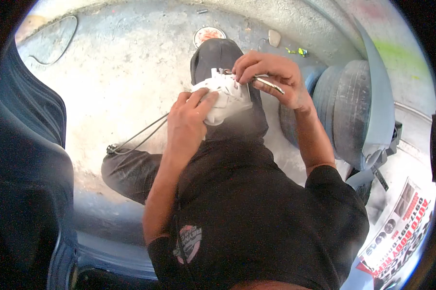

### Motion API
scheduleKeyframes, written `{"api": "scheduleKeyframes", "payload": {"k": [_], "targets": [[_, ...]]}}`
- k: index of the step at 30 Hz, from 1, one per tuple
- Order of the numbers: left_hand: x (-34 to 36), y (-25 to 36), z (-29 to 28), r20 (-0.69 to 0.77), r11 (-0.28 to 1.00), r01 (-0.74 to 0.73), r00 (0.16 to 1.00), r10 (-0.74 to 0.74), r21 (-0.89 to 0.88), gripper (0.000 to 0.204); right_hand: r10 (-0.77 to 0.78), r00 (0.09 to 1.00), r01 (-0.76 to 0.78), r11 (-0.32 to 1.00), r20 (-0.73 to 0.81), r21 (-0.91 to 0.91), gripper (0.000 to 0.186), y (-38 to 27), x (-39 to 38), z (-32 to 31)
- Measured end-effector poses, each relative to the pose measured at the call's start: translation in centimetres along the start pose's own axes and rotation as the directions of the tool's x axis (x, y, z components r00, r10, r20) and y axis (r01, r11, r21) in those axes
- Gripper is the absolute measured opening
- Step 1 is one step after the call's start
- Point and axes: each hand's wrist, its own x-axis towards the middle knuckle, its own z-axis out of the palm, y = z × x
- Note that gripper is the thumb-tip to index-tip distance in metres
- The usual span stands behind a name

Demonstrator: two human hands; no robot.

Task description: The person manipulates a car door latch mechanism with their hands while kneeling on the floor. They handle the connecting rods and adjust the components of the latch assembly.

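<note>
A pale, angular plastic part (pixel 227 104) rests over my raised dark-trousered leg (pixel 213 60). My left hand (pixel 186 116) grips its left side, fingers curled onto the top. At its upper right, my right hand (pixel 271 79) is closed around a slim silver metal tool (pixel 276 86), whose handle sticks out below the fingers, with fingertips at the part's edge. The tool's working end is largely hidden.
Stacked tyres (pixel 353 106) and grey panels (pixel 377 96) stand right, near a printed banner (pixel 392 227). Dark glossy bodywork (pixel 29 145) fills the left. On the concrete floor (pixel 97 87) lie cables (pixel 148 134), a round stained lid (pixel 209 36) and small debris (pixel 274 38).
</note>
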Motion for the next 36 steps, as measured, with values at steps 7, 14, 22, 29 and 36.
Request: {"api": "scheduleKeyframes", "payload": {"k": [7,14,22,29,36], "targets": [[-0.1,-0.2,0.2,0.009,1.000,0.011,1.000,-0.011,0.004,0.046,-0.023,1.000,0.027,0.935,0.017,-0.355,0.020,-1.7,-0.4,0.4],[-0.5,-0.5,0.9,-0.005,0.998,-0.043,0.999,0.043,0.037,0.048,-0.022,0.995,0.054,0.929,0.093,-0.366,0.025,-2.4,-0.3,1.2],[-0.8,-1.0,1.5,-0.040,0.999,-0.045,0.998,0.046,0.024,0.051,-0.015,0.994,0.047,0.949,0.106,-0.312,0.023,-2.4,-1.4,1.5],[-0.5,-0.8,1.2,-0.060,0.999,-0.027,0.998,0.029,0.029,0.049,0.085,0.996,-0.082,0.971,0.001,-0.226,0.016,-1.9,-1.3,0.5],[-0.1,-1.3,1.2,-0.046,0.999,-0.034,0.998,0.035,0.027,0.048,0.076,0.995,-0.091,0.942,-0.058,-0.323,0.017,-1.7,-1.3,0.6]]}}
